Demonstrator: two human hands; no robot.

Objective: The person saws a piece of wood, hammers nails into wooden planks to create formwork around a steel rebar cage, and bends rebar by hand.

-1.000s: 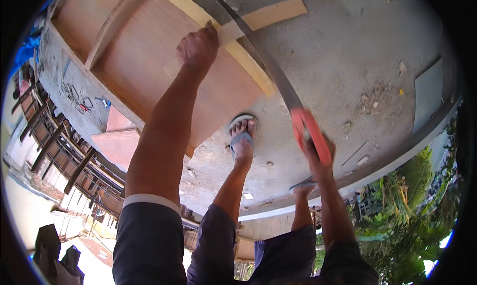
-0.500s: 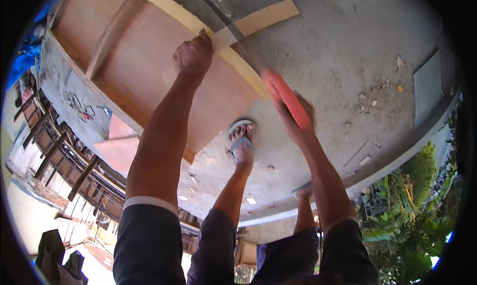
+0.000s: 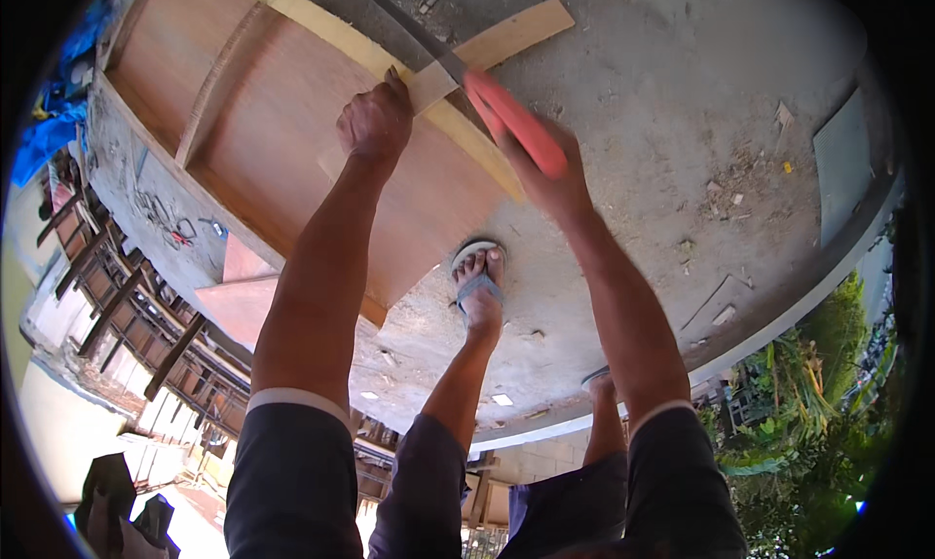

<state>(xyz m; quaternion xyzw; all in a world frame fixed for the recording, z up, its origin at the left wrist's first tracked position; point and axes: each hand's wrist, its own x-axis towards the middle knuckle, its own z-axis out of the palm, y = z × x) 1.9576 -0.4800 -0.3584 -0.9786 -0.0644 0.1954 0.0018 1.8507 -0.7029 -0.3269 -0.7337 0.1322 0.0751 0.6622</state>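
My right hand (image 3: pixel 553 177) is wrapped round the red handle of a handsaw (image 3: pixel 514 123). Its dark blade slants up and left across a flat, pale wooden strip (image 3: pixel 524 33). That strip lies over the light wood edge rail (image 3: pixel 336 35) of a large panel frame, its far end sticking out beyond the rail. Just left of the blade, my left hand (image 3: pixel 376 121) is closed on the strip, thumb side up by the rail. The strip's near end shows faintly below that hand, over the reddish plywood. The palm side of my left hand is hidden.
The plywood panel (image 3: pixel 292 96) with a cross rib (image 3: pixel 222 84) fills the upper left. My sandalled foot (image 3: pixel 479 284) stands beside its corner on the concrete floor. Wood scraps (image 3: pixel 726 197) and a grey sheet (image 3: pixel 843 165) lie at right; a blue tarp (image 3: pixel 44 145) is far left.
The handsaw and my right hand have moved up and left, bringing the handle close to the strip. My left hand stays in place on the strip.
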